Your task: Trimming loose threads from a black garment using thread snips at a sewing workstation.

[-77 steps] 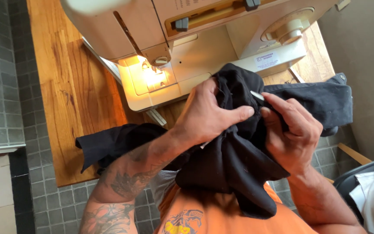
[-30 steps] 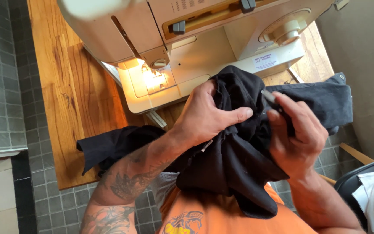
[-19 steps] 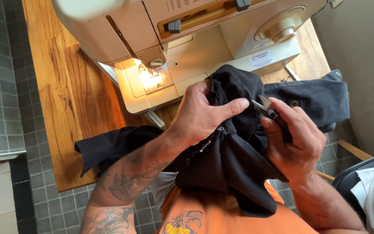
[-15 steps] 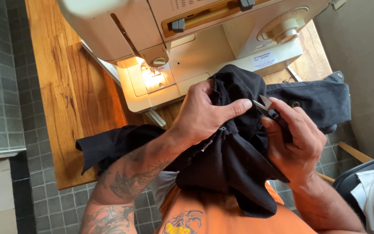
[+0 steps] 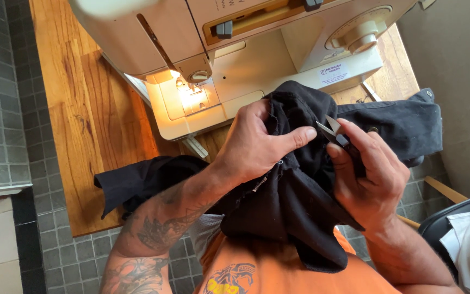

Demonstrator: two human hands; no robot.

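Left hand, tattooed along the forearm, is closed around a bunched fold of black woven fabric garment, index finger stretched along the top edge to hold it taut. Right hand is curled around small silver thread snips, blades parted and touching the fabric edge just beside the left fingertip. The garment is raised above the lap, trailing onto a wooden table beside a cream sewing machine with its lamp lit. This looks like trimming a loose thread; closing the blades calls for keeping the cloth tensioned and clear.
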